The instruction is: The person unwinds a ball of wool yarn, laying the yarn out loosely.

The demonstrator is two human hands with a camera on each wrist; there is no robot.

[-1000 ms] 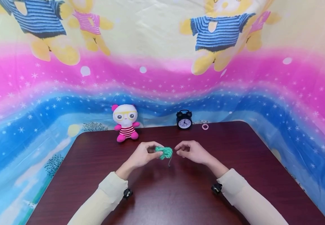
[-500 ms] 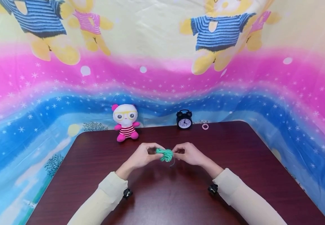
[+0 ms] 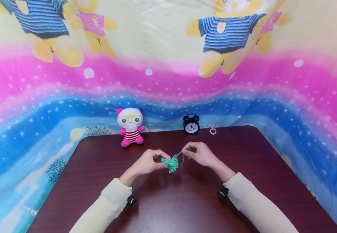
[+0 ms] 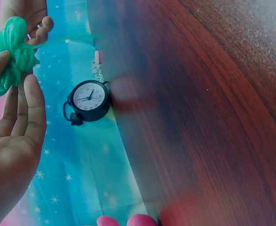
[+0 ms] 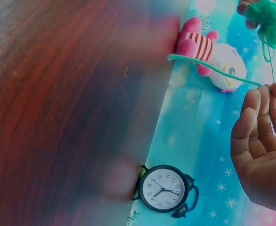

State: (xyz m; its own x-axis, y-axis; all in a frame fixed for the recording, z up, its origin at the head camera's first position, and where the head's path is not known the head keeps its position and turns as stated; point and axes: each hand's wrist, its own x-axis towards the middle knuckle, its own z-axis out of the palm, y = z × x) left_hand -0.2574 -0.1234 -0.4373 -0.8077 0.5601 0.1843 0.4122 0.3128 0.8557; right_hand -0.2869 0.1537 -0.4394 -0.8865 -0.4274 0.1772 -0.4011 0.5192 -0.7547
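A small bundle of green yarn (image 3: pixel 172 164) is held above the table between the thumb and fingers of my left hand (image 3: pixel 149 161). In the left wrist view the yarn bundle (image 4: pixel 14 59) looks gathered at its middle, with loops bulging on both sides. To its right, my right hand (image 3: pixel 200 154) pinches a strand drawn out from the bundle. The strand's loose end (image 5: pixel 208 65) extends past the pinching fingertips in the right wrist view and hangs down in the head view.
At the back of the dark wooden table (image 3: pixel 168 200) sit a plush panda (image 3: pixel 131 127), a black alarm clock (image 3: pixel 191 124) and a small pink ring (image 3: pixel 213 131). A printed cloth (image 3: pixel 162 77) surrounds the table's back and sides.
My right hand came in to the bundle, took the loose strand and drew it up and to the right. The bundle now tilts slightly downward in my left hand.
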